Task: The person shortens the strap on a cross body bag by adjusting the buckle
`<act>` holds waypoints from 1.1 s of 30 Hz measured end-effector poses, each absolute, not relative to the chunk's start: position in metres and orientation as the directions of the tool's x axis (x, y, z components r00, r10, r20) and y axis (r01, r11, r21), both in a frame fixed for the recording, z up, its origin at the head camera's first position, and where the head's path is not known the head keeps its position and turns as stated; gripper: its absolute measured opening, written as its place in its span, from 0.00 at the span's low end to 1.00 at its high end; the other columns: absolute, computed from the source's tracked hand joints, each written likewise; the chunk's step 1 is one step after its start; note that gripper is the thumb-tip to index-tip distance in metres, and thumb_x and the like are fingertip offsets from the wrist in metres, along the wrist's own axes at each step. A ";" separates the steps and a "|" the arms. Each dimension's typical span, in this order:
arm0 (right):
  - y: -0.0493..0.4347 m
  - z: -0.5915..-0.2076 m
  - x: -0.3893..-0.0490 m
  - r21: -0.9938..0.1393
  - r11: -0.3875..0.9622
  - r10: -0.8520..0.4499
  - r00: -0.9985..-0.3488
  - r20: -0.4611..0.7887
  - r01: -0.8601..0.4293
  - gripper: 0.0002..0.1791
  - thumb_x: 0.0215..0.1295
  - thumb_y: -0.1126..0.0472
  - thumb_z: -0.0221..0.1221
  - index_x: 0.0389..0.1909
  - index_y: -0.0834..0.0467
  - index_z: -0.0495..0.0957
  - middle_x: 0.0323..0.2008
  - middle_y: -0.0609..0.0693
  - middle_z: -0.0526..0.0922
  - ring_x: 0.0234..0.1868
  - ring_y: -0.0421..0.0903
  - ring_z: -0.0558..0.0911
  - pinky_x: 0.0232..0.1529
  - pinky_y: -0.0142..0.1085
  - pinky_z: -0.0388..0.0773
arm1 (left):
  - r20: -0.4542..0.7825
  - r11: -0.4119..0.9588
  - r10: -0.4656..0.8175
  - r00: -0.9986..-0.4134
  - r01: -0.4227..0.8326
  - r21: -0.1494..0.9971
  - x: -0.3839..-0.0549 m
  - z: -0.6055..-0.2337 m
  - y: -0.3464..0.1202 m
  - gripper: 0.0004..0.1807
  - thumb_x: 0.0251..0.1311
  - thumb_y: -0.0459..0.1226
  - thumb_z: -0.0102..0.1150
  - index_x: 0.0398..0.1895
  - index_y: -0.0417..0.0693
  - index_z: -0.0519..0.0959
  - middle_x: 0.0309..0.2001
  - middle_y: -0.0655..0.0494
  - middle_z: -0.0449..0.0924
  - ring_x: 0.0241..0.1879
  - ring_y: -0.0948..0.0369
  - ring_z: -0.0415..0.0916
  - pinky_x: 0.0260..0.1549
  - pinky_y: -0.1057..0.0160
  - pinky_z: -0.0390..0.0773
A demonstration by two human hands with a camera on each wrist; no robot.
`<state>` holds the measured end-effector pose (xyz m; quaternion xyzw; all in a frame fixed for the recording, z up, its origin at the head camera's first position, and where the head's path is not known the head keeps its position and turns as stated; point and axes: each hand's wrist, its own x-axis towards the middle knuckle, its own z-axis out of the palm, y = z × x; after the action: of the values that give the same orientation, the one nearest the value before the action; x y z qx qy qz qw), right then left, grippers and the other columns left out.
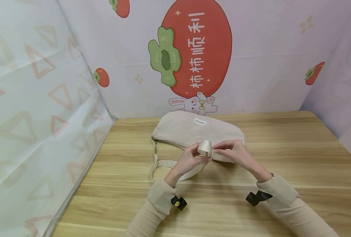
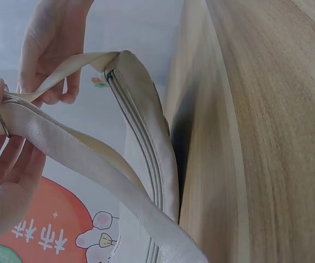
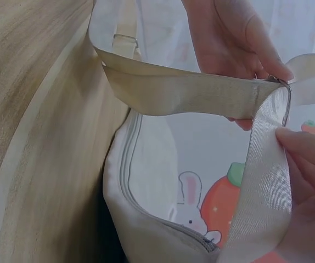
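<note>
A pale beige shoulder bag lies on the table, its zipper running along the side facing the person. Its strap is raised in front, looping through a thin metal slider. My left hand pinches the strap at the slider, thumb on one face and fingers behind, as the left wrist view shows. From the other side, my right hand pinches the strap beside the slider, thumb tip against the band. Between the hands the strap bends into a small loop. A lower length of strap hangs down to the tabletop.
The wood-grain table extends around the bag on both sides. Behind it stands a printed backdrop with a large persimmon and a rabbit. A white patterned curtain borders the left edge. Black devices sit at both wrists.
</note>
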<state>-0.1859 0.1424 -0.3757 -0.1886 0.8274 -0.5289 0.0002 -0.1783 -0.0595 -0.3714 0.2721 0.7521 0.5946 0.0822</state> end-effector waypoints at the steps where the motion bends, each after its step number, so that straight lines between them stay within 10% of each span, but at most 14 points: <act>1: 0.143 -0.376 -0.186 -0.870 0.374 -0.318 -0.926 0.204 -0.320 0.11 0.54 0.60 0.61 0.36 0.63 0.81 0.35 0.53 0.82 0.36 0.36 0.77 0.35 0.27 0.72 | 0.201 0.143 0.506 -0.839 0.312 0.939 -0.178 -0.372 -0.060 0.23 0.49 0.27 0.60 0.51 0.35 0.70 0.47 0.42 0.73 0.44 0.68 0.69 0.48 0.66 0.69; 33: 0.154 -0.382 -0.186 -0.871 0.364 -0.290 -0.929 0.230 -0.329 0.11 0.53 0.62 0.61 0.36 0.65 0.81 0.35 0.56 0.82 0.33 0.31 0.76 0.33 0.24 0.72 | 0.213 0.077 0.489 -0.846 0.285 0.955 -0.180 -0.374 -0.062 0.22 0.48 0.25 0.60 0.50 0.32 0.70 0.46 0.38 0.73 0.40 0.70 0.70 0.48 0.57 0.69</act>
<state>-0.1859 0.1545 -0.3822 -0.1874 0.8257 -0.5317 -0.0183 -0.1795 -0.0624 -0.3741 0.2653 0.7293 0.6254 0.0813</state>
